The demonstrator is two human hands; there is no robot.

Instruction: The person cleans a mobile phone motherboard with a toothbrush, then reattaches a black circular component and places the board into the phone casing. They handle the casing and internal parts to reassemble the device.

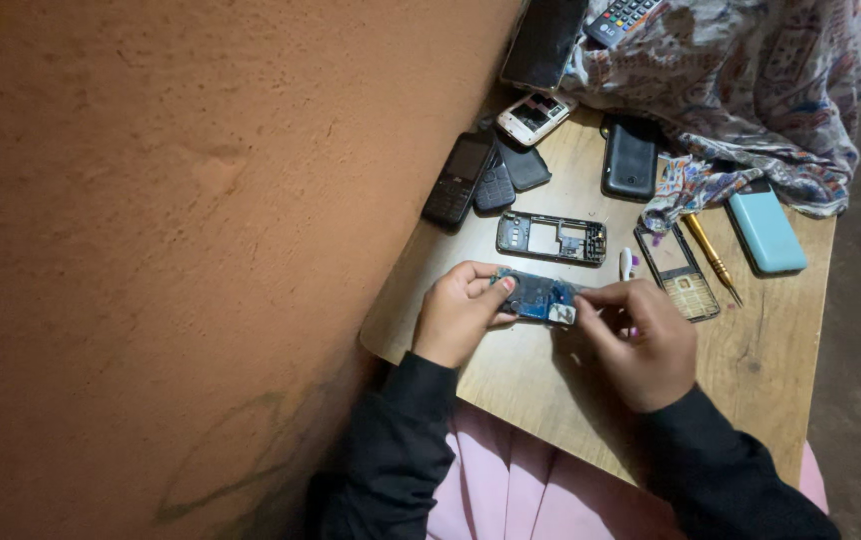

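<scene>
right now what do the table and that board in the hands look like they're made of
Table: looks like wood or plywood, matte light brown with faint grain. Circuit board, held between left hand and right hand: blue laminate with small metallic parts, slightly glossy.

Two hands hold a blue circuit board just above a wooden bench: the left hand grips one end, the right hand pinches the other. Behind it lie an empty phone frame, a keypad panel, a screwdriver, dark phones, a pale blue case and patterned cloth.
</scene>
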